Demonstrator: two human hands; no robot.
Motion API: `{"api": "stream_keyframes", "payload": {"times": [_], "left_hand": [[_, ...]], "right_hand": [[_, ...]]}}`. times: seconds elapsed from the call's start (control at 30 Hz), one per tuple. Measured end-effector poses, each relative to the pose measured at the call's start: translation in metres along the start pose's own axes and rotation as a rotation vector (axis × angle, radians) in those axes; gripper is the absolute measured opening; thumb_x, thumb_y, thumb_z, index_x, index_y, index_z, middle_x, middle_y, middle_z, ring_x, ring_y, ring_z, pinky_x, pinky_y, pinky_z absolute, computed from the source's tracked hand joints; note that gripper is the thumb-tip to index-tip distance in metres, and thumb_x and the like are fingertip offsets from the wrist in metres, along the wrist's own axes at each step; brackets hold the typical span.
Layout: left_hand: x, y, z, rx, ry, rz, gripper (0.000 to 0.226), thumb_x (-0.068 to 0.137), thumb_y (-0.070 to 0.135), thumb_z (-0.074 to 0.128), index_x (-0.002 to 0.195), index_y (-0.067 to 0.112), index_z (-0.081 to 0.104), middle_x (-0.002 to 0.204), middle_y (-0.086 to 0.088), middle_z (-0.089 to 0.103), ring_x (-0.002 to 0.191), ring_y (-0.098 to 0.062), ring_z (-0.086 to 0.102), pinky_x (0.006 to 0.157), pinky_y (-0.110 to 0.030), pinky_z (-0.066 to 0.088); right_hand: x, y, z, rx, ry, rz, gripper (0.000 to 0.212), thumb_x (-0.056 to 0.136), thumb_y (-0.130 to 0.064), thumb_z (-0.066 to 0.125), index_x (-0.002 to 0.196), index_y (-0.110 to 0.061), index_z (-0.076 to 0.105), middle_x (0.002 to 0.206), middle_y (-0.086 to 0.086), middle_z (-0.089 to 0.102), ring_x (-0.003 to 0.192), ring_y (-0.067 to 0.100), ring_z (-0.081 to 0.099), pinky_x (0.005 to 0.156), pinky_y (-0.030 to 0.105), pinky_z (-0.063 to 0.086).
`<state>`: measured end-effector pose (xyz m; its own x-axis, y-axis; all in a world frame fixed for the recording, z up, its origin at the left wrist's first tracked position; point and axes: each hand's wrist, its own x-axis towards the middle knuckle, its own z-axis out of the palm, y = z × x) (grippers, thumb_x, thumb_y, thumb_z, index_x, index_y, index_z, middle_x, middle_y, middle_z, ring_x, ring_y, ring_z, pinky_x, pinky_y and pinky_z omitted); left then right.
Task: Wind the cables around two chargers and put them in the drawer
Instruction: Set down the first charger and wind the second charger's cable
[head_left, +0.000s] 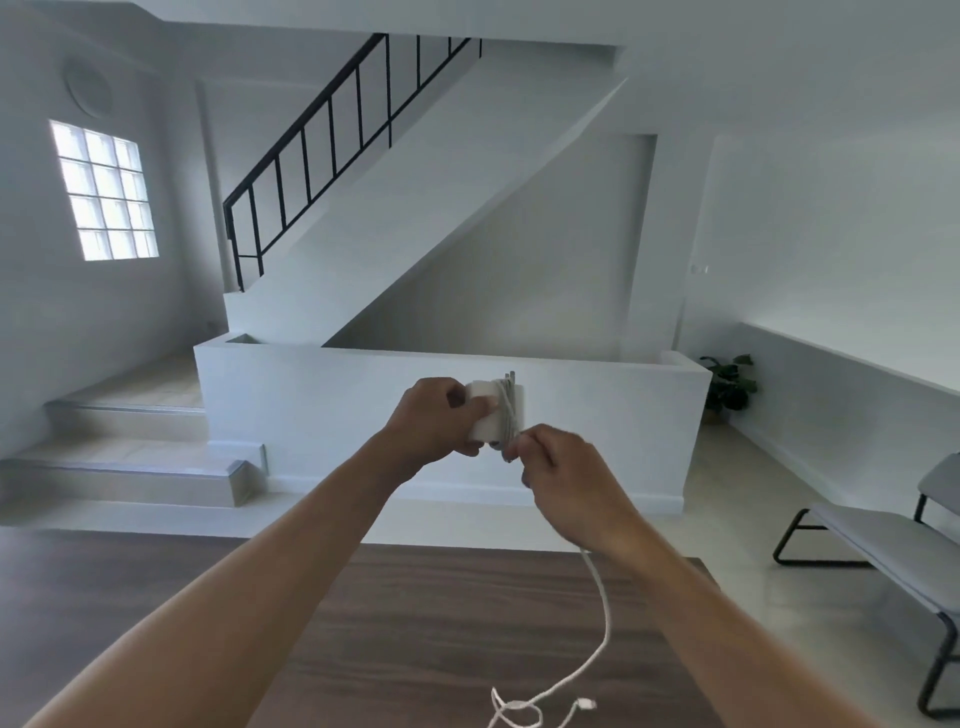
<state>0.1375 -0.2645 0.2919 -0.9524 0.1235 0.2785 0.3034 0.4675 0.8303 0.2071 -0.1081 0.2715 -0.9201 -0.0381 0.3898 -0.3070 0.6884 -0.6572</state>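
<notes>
**Charger in both hands, cable partly wound**

Your left hand (434, 418) grips the white charger (491, 413) in the air above the table (415, 623), thumb across its face. Several cable (602, 613) turns wrap its right side. Your right hand (563, 467) pinches the cable just beside the charger's lower corner; the rest hangs onto the table, plug (586, 704) lying loose. A bench (883, 545) stands right, a plant (727, 382) beyond.

No text, label, brand, number or sign can be read. The white charger (488, 427) and its cable (605, 623) present no legible marking, and the small wall plate (698, 268) above and right of the charger is too blurred to read.
</notes>
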Motion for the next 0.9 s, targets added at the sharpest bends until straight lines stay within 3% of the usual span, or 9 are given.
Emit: {"api": "stream_keyframes", "payload": {"times": [0.13,0.23,0.3,0.43,0.63,0.73,0.83,0.9], "left_hand": [[0.000,0.005,0.003,-0.113,-0.021,-0.049,0.037,0.092,0.035,0.062,0.095,-0.001,0.067,0.081,-0.012,0.075,0.060,-0.020,0.068,0.074,-0.033,0.056],[0.002,0.006,0.003,-0.208,-0.030,-0.079,0.037,0.094,0.033,0.061,0.097,-0.003,0.067,0.081,-0.013,0.074,0.071,-0.024,0.068,0.066,-0.028,0.053],[0.000,0.005,0.004,-0.199,-0.035,-0.073,0.035,0.095,0.033,0.060,0.096,-0.001,0.067,0.078,-0.011,0.073,0.067,-0.020,0.066,0.059,-0.022,0.049],[-0.005,0.007,0.009,-0.178,-0.027,-0.051,0.031,0.095,0.034,0.059,0.096,0.003,0.065,0.074,-0.004,0.069,0.052,-0.009,0.063,0.054,-0.019,0.046],[-0.018,0.006,0.004,-0.289,-0.120,-0.030,0.026,0.098,0.031,0.056,0.086,0.008,0.061,0.082,-0.008,0.069,0.061,-0.010,0.068,0.059,-0.023,0.039],[-0.025,0.007,-0.002,-0.364,-0.278,0.026,0.036,0.099,0.028,0.054,0.094,-0.007,0.060,0.079,-0.012,0.062,0.060,-0.011,0.062,0.058,-0.025,0.034],[-0.034,0.006,-0.005,-0.184,-0.471,0.104,0.038,0.099,0.029,0.055,0.090,-0.008,0.059,0.072,-0.003,0.053,0.058,-0.010,0.044,0.054,-0.021,0.033],[-0.040,0.007,-0.008,-0.007,-0.503,0.128,0.024,0.099,0.029,0.055,0.084,0.012,0.063,0.062,0.015,0.057,0.051,-0.002,0.046,0.055,-0.020,0.036]], "right_hand": [[-0.012,0.012,0.027,0.307,-0.019,0.131,0.030,0.100,-0.025,0.036,0.082,-0.024,0.060,0.063,-0.007,0.048,0.041,0.004,0.039,0.043,0.017,0.032],[-0.020,0.016,0.040,0.410,-0.052,0.173,0.032,0.101,-0.027,0.035,0.079,-0.021,0.057,0.057,-0.006,0.042,0.041,0.007,0.034,0.046,0.023,0.029],[-0.022,0.017,0.043,0.445,-0.055,0.169,0.033,0.101,-0.027,0.036,0.076,-0.020,0.057,0.053,-0.007,0.039,0.042,0.007,0.033,0.047,0.024,0.028],[-0.021,0.022,0.050,0.339,-0.028,0.101,0.033,0.101,-0.026,0.037,0.073,-0.024,0.055,0.051,-0.008,0.041,0.040,0.003,0.035,0.048,0.019,0.031],[-0.018,0.048,0.051,0.289,0.003,0.113,0.035,0.102,-0.030,0.035,0.073,-0.022,0.053,0.049,-0.009,0.038,0.040,0.004,0.034,0.048,0.018,0.029],[-0.017,0.059,0.052,0.302,-0.056,0.153,0.035,0.103,-0.031,0.034,0.078,-0.020,0.056,0.046,-0.009,0.037,0.041,0.005,0.031,0.050,0.024,0.030],[0.001,0.060,0.031,0.116,-0.106,0.130,0.029,0.100,-0.020,0.040,0.083,-0.008,0.061,0.057,0.000,0.053,0.049,0.011,0.043,0.051,0.031,0.036],[0.015,0.057,0.009,0.023,-0.136,0.089,0.027,0.096,-0.014,0.046,0.078,-0.004,0.063,0.068,0.013,0.061,0.060,0.015,0.048,0.059,0.036,0.041]]}}
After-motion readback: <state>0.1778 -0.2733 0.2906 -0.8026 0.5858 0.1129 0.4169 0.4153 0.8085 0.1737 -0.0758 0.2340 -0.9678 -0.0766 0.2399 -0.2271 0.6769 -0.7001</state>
